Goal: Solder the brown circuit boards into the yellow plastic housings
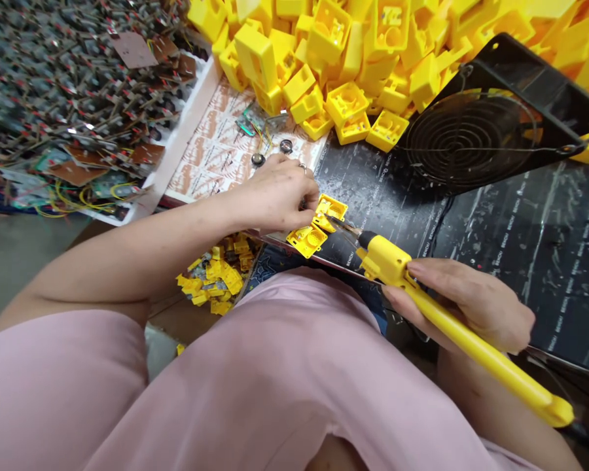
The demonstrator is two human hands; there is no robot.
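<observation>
My right hand is wrapped round the yellow body of a soldering iron, whose dark tip points left. That tip meets a small open yellow plastic case at the bench's front edge. My left hand has its thumb and fingers pinched at the case's left side; part of the grip is hidden. Just below, a second yellow half with a round grille lies open against the first. Beyond my left knuckles are two small round metal-rimmed parts and a green circuit board with thin wires.
Yellow cases are heaped across the back. A black fan with a wire guard stands at the right. Wired circuit boards fill a white-edged tray at left. Below the bench, a box holds yellow pieces.
</observation>
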